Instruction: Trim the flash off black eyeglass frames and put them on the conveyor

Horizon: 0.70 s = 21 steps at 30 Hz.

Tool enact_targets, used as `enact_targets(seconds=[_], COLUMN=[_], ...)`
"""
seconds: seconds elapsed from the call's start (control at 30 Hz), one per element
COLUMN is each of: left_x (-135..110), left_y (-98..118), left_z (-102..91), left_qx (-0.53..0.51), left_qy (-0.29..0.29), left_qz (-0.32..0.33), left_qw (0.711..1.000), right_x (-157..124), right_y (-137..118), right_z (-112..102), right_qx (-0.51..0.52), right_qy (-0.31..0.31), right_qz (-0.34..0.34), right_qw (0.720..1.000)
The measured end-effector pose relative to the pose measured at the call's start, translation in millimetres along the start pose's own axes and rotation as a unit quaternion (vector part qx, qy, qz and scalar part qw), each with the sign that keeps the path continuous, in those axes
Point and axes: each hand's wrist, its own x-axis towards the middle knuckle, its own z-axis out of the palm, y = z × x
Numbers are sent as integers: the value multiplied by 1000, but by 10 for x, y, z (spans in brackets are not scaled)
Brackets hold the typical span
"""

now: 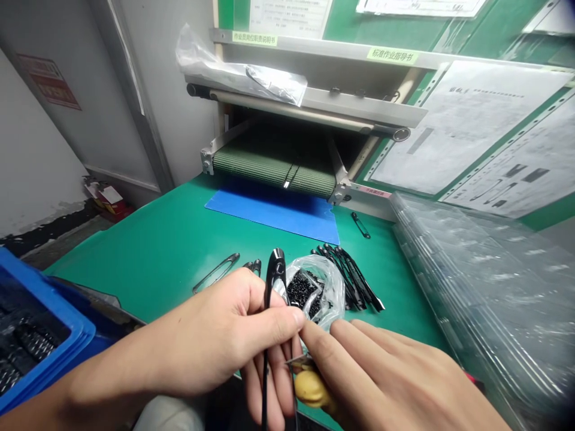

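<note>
My left hand (251, 329) is closed around a long, narrow black looped part (276, 269), held upright with its rounded head at the top. Close against it, my right hand (381, 377) is bent inward, its fingertips meeting my left thumb. A flat metal tip (299, 362) and a rounded yellow piece (309, 389) show under the right fingers; whether the yellow is a handle or a finger cover I cannot tell. Just behind the hands sits a clear plastic bag (335, 284) with many tiny black pieces (305, 292) in it.
Similar black parts (353, 275) lie bunched right of the bag; another (218, 272) lies left. A green conveyor belt (269, 167) ends above a blue sheet (278, 215). Stacked clear trays (476, 287) line the right side; a blue bin (58, 311) stands left.
</note>
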Motion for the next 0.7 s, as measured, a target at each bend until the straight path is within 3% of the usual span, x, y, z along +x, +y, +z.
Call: enact_targets(seconds=[0.57, 0.63, 0.7], left_x=[57, 67, 99], left_y=[-29, -31, -48], left_z=[-42, -72, -92], left_qx=[-20, -24, -21], left_qy=[-15, -9, 23], left_qz=[7, 8, 32], left_qw=[1000, 1000, 999], right_x=[-65, -87, -89], right_y=[16, 22, 35], right_z=[84, 83, 97], right_qx=[62, 89, 155], right_qy=[-71, -79, -67], right_qz=[-3, 27, 99], right_qw=[996, 993, 981])
